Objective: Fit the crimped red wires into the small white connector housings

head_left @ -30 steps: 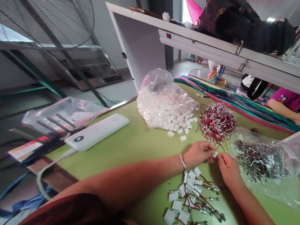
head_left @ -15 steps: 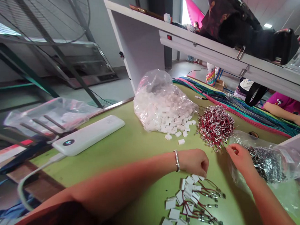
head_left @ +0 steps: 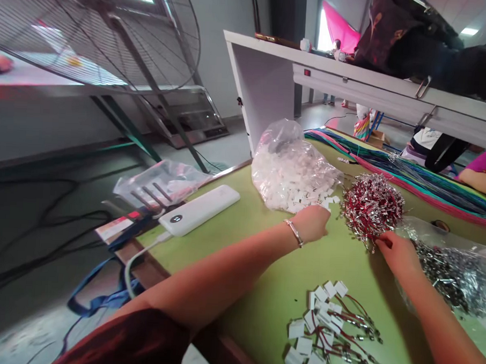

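Note:
My left hand (head_left: 311,223), with a bracelet at its wrist, is curled beside small white plastic connector housings (head_left: 329,201) spilling from a clear bag (head_left: 284,151). Its fingertips are hidden, and so is anything between them. At the near edge of a heap of short red wires with metal terminals (head_left: 373,206), my right hand (head_left: 398,256) pinches a red wire between thumb and finger. In front lies a bunch of finished-looking pieces, white housings (head_left: 319,319) with red wires and metal ends pointing right.
A bag of dark metal parts (head_left: 448,271) lies right of my right hand, with a tape roll (head_left: 440,225) behind. Long coloured wires (head_left: 388,167) run along the back. At left are a white power bank (head_left: 201,209) with cable and a fan (head_left: 144,38).
My left hand has moved away from the bunch of assembled pieces to the loose white housings. My right hand has come to the wire heap's edge. The view has turned left.

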{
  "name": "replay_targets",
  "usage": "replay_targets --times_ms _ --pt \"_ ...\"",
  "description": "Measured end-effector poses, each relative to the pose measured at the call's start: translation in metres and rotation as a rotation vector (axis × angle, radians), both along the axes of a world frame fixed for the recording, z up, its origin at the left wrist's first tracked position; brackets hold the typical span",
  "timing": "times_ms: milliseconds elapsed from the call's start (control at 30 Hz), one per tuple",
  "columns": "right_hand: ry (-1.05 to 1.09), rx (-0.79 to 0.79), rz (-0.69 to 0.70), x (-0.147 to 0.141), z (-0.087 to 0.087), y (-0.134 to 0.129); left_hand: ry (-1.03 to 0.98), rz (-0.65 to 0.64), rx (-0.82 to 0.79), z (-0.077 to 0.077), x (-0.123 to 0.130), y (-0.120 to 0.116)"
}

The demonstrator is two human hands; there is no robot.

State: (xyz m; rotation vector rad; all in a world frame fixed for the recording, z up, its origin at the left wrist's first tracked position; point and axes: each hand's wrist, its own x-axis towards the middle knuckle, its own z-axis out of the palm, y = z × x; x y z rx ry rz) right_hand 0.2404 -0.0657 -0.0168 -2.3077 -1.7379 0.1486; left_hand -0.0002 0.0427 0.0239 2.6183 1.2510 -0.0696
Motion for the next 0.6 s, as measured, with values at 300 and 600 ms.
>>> replay_targets --times_ms 300,600 --pt "0.269 0.049 0.031 0.004 -0.001 -0.038 -0.111 -0.090 -0.006 -0.018 -0.003 -0.008" --pt "0.689 0.149 -0.106 -0.006 0.000 -0.043 -0.706 0.096 -0.884 -0.012 0.024 -0.026"
